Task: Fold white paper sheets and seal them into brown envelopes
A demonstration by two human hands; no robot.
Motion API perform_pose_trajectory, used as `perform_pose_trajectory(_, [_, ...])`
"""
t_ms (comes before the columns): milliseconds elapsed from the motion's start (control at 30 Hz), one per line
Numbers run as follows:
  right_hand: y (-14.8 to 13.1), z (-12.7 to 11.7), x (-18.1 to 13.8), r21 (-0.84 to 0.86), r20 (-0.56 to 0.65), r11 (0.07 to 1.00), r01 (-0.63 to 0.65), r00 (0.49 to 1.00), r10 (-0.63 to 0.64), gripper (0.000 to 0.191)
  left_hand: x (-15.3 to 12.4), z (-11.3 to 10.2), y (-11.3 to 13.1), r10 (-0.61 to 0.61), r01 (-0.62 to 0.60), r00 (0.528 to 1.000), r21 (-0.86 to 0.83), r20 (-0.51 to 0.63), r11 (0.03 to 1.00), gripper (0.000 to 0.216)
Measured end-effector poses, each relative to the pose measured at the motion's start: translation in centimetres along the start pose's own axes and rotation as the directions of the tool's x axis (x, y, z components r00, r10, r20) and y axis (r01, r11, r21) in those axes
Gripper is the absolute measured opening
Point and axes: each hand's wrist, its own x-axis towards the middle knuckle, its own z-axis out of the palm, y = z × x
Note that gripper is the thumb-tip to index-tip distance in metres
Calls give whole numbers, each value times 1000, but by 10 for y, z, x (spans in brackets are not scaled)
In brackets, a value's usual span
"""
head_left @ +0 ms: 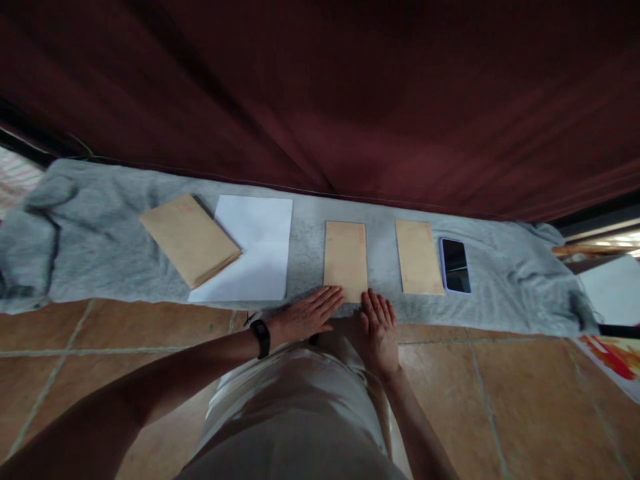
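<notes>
A brown paper envelope (345,257) with faint red print at its upper right lies flat before me on the grey cloth. My left hand (311,312) rests with fingers stretched out over the envelope's lower left corner. At its lower right corner, my right hand (380,330) lies palm down, fingers extended and touching the edge. Another brown envelope (419,259) is to the right. Farther left, a stack of envelopes (190,237) sits at an angle, partly on top of white paper sheets (263,250).
A phone (455,265) with a purple edge lies right of the single envelope. The long grey cloth (510,280) covers a narrow surface. Behind it hangs a dark red curtain (320,100). Tiled floor (440,373) shows below the front edge.
</notes>
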Motion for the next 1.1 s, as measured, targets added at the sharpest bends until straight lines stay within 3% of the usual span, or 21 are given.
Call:
perform_pose_trajectory(400, [-6, -3, 5, -35, -12, 999, -32, 999, 31, 53, -21, 0, -4, -72, 74, 997, 76, -29, 994, 74])
perform_pose_trajectory(633, [-32, 1, 10, -12, 108, 998, 59, 992, -58, 53, -19, -2, 2, -112, 117, 992, 72, -62, 991, 78])
perform_pose_trajectory(933, [-14, 0, 13, 21, -18, 996, -90, 996, 90, 49, -24, 3, -2, -128, 134, 988, 65, -86, 989, 79])
perform_pose_trajectory(1100, [-13, 6, 27, 60, -106, 972, -228, 967, 234, 40, -21, 5, -1, -126, 135, 984, 74, -122, 988, 76])
